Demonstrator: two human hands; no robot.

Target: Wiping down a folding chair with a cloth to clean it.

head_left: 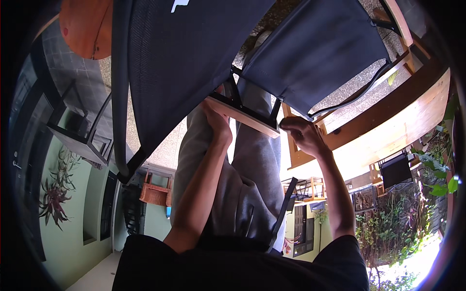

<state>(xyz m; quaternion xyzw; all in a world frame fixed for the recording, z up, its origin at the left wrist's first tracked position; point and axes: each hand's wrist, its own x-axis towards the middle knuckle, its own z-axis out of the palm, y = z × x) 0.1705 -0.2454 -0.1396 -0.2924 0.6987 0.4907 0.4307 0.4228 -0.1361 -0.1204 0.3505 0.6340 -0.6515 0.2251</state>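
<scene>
A chair with two black fabric panels, a large one (179, 58) at the upper left and a smaller one (315, 53) at the upper right, lies tilted in front of my legs. Between the panels, black metal brackets (235, 92) meet a light wooden bar (247, 120) that looks like an armrest. My left hand (216, 121) is wrapped round the bar's left end. By its right end is my right hand (301, 135), fingers curled and pinched together close to a bracket; whatever they hold, if anything, is hidden.
To the right stands a wooden table (393, 131) with a curved edge. A round orange-brown wooden top (87, 29) is at the upper left, a dark side table (80, 138) at the left. Farther off are a wicker chair (156, 189) and plants (403, 223).
</scene>
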